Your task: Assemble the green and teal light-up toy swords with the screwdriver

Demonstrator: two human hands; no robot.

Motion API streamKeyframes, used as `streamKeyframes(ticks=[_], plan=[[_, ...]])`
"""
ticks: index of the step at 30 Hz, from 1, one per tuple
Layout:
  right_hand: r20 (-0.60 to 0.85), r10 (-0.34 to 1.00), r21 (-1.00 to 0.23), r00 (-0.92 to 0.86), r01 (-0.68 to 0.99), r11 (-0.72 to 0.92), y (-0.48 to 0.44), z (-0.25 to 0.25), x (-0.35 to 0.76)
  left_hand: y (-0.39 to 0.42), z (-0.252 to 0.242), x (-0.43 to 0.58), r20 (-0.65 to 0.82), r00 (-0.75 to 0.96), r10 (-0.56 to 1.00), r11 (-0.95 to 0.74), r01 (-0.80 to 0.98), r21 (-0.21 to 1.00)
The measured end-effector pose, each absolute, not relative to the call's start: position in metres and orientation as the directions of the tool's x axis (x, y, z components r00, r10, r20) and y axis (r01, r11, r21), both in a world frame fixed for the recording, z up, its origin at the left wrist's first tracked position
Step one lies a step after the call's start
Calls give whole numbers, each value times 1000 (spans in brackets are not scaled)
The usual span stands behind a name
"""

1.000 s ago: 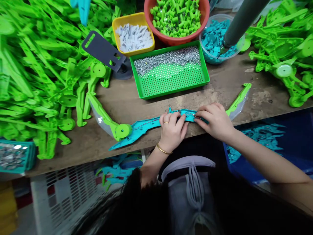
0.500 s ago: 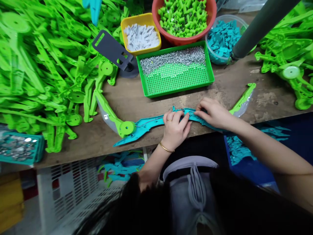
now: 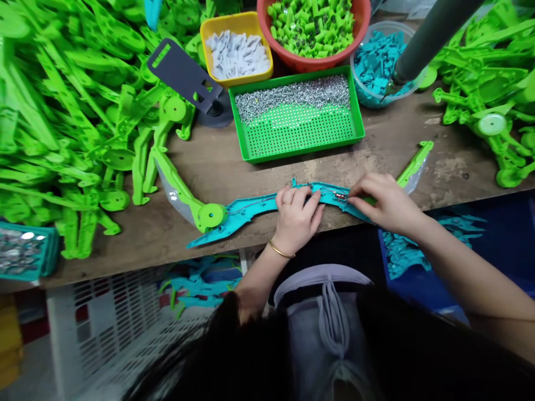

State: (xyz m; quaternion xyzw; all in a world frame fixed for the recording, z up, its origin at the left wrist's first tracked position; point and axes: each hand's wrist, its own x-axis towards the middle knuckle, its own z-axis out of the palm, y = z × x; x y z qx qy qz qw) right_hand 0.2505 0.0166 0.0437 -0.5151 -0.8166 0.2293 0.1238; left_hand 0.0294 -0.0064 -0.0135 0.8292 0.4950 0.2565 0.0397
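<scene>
A long curved teal plastic part (image 3: pixel 246 211) lies along the near edge of the wooden bench (image 3: pixel 217 172), joined at its left end to a green arm with a round hub (image 3: pixel 210 214). My left hand (image 3: pixel 296 218) presses down on the teal part's middle, fingers curled over it. My right hand (image 3: pixel 387 201) pinches a small metal piece with a thin wire (image 3: pixel 338 196) on the teal part's right section. A green blade-shaped piece (image 3: pixel 413 164) sticks out behind my right hand.
Behind stand a green tray (image 3: pixel 298 146) of small metal screws, a yellow tub (image 3: pixel 236 47) of white pieces, a red bowl (image 3: pixel 313 28) of green tubes and a clear tub (image 3: pixel 376 61) of teal bits. Green parts are heaped left (image 3: pixel 62 111) and right (image 3: pixel 489 83). A dark pole (image 3: pixel 430 39) slants in top right.
My right hand has slid a little to the right along the teal part, uncovering the small metal piece. My left hand stays pressed on the middle.
</scene>
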Motion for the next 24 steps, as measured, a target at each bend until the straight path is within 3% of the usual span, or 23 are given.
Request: streamKeyframes(ticks=[5,8,12,19,24], plan=[[148,864,-279,-481,818,503,-1,34,245,-7,-14,29,390,374,841,-508,793,335],[197,865,-297,-462,812,502,-4,34,238,-7,-13,29,376,379,845,-508,789,347],[138,881,-380,-453,797,469,-4,38,236,-6,-14,29,394,379,838,-517,783,347],[169,927,-246,-335,896,369,-9,29,249,-8,4,33,351,375,858,-489,807,332],[177,933,-235,-313,907,349,-14,19,250,-5,17,60,325,394,860,-502,769,396]])
